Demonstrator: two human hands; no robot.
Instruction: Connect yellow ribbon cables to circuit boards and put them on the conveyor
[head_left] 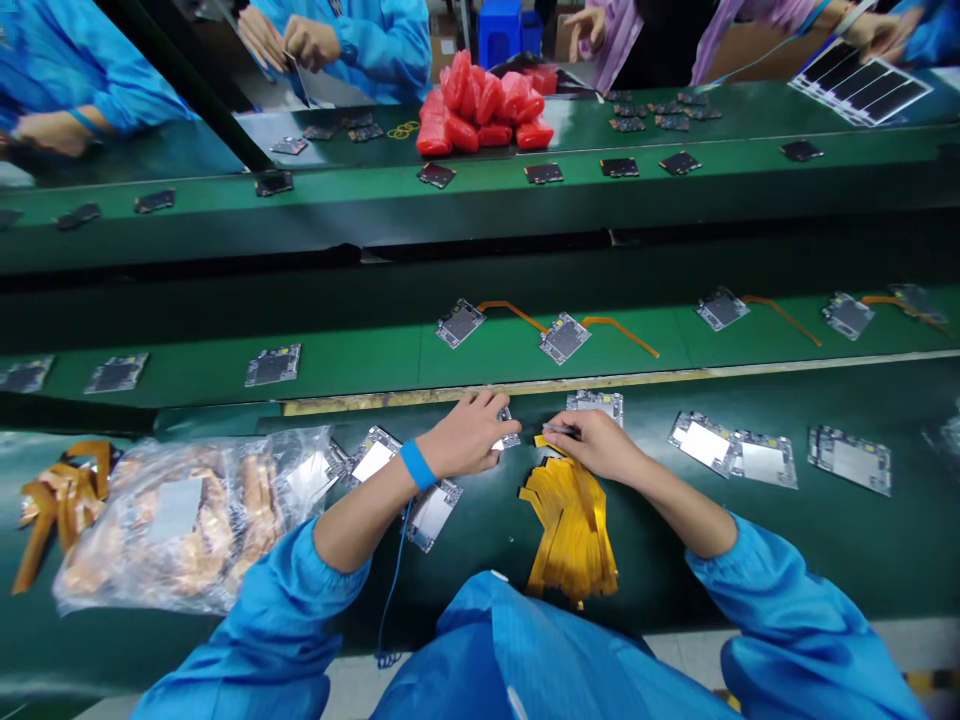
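My left hand (466,438) is closed on a small circuit board (510,432), which it mostly covers. My right hand (596,442) pinches the end of a yellow flat flex cable (549,446). A slim grey piece also shows at its fingertips, too small to make out. Just below lies a fanned stack of yellow flex cables (571,525). Behind my right hand sits another circuit board (598,402). Near my left forearm, two boards rest on the bench, one of them (435,512) partly under the blue wrist strap's cord.
A clear plastic bag of flex cables (180,525) lies at left, beside loose orange cables (64,500). More boards (851,460) rest at right. Beyond the bench edge, a green belt (360,355) carries boards, some with cables. Co-workers sit across, near red bundles (484,105).
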